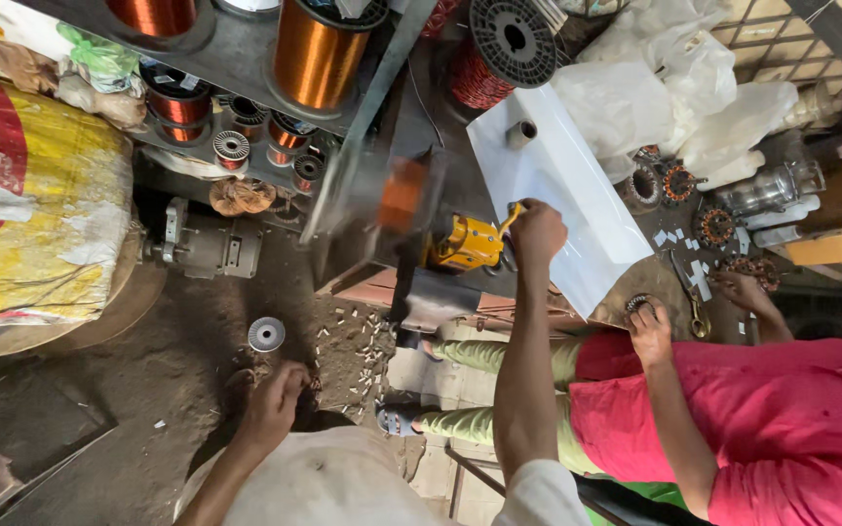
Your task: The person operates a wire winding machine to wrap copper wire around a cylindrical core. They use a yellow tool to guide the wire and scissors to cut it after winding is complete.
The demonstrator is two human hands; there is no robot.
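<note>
My right hand [536, 232] grips the crank handle of a small yellow hand winding machine [465, 244]. A blurred orange copper coil [401, 193] sits on the machine's left side, just beyond a dark metal frame. My left hand [275, 397] rests low on the dirt floor by my light-clothed knee, fingers curled, with nothing seen in it. Small white scraps [358, 336] lie scattered just right of that hand.
A person in pink sits at the right, one hand [650, 331] on a round stator, the other hand [741, 290] by paper bits. A white sheet [557, 185], copper wire spools [319, 54], a grey motor [209, 248], a sack [36, 205] and a small empty reel [266, 334] surround me.
</note>
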